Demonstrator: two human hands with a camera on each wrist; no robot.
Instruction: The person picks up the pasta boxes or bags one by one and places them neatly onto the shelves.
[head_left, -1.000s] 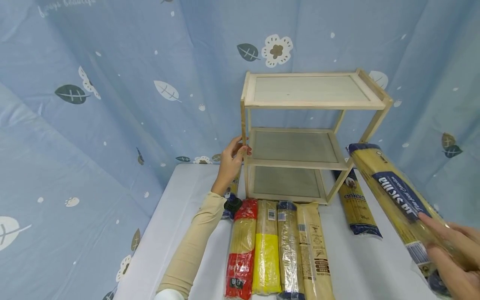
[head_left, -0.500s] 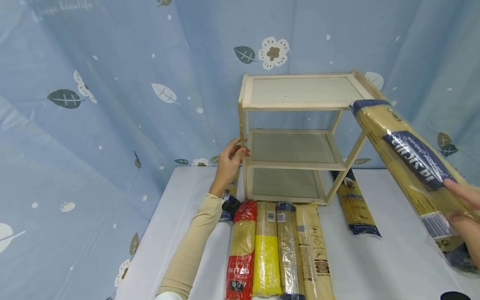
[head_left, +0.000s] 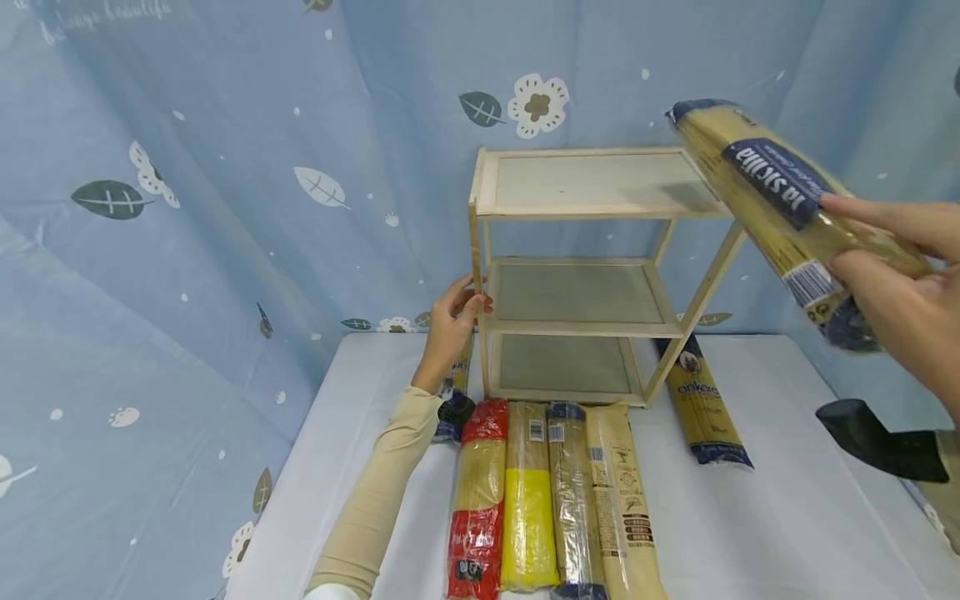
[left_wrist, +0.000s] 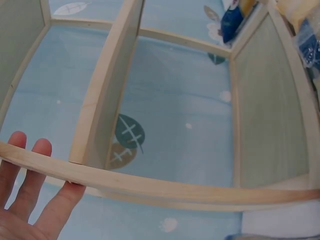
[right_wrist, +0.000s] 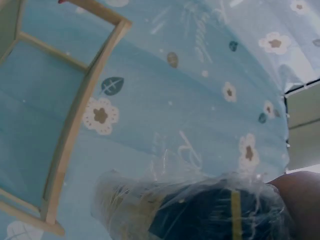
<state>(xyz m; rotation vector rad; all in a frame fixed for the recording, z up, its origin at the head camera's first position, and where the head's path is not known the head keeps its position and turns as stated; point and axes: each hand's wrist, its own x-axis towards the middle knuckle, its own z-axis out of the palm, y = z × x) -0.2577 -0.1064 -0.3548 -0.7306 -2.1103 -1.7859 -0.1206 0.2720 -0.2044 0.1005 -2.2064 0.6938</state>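
A three-tier wooden shelf rack [head_left: 581, 328] stands at the back of the white table. My left hand [head_left: 447, 329] grips its front left post at the middle tier; in the left wrist view its fingertips [left_wrist: 42, 147] show on the post. My right hand [head_left: 896, 267] holds a spaghetti pack [head_left: 757, 196] with a dark blue label, tilted in the air at the rack's upper right. The pack covers the rack's top right corner in the head view. Its clear wrapper and blue label show close up in the right wrist view.
Before the rack lie a red pasta pack [head_left: 477, 500], a yellow one [head_left: 529, 517], a blue-ended one [head_left: 576, 508] and a beige one [head_left: 622, 508]. Another pack [head_left: 701, 400] lies right of the rack, and one [head_left: 450, 421] is partly hidden behind the left arm. A patterned curtain [head_left: 375, 125] hangs behind.
My right hand has raised the spaghetti pack from beside the rack to the height of its top tier, coming further into view. The left hand has stayed on the post.
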